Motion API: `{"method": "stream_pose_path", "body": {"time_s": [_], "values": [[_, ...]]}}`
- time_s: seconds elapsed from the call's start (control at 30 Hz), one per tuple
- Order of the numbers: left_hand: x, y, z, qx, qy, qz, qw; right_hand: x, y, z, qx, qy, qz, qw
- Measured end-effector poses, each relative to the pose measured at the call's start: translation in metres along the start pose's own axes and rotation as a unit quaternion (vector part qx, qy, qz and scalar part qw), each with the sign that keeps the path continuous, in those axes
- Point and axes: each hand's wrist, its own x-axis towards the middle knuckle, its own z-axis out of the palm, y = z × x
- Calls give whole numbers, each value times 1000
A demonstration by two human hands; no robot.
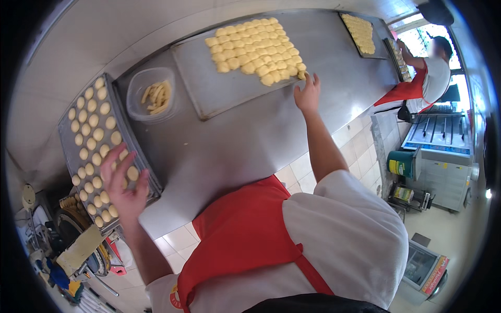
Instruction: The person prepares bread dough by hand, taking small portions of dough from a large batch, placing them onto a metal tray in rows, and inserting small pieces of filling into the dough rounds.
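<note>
My left hand (125, 185) hovers over a metal tray (152, 194) of small round dough balls (96, 134) set in rows. Its fingers are spread, slightly blurred, with nothing seen in them. On the right, my right hand (308, 95) reaches the near right corner of a block of yellow dough pieces (255, 47), packed edge to edge on a flat baking tray (206, 83). Thumb and fingers there are apart, close to the corner dough piece (301, 75); whether they touch it I cannot tell. Between the trays stands a clear plastic tub (136, 107) holding pale dough strips (156, 97).
All this rests on a long steel table (235, 135). Farther right lie another dough-filled tray (360, 34) and a narrower tray (397, 60), where a person in a red apron (415, 86) works. Machinery (86, 245) stands at lower left, a glass-topped freezer (425, 266) at lower right.
</note>
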Motion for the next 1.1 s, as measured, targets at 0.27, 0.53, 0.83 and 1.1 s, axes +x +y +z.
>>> {"method": "stream_pose_path", "body": {"time_s": [0.27,0.53,0.83,1.1], "values": [[40,142,210,-177,-55,-40,982,91,25,-24,57,-229,-22,972],[6,236,281,-592,-90,-288,747,-78,-28,-167,641,-446,192,595],[-173,100,225,81,-62,-180,978,-115,57,-83,278,-315,-184,889],[-117,122,221,-267,-37,-335,903,-177,-123,-6,334,-430,-376,750]]}}
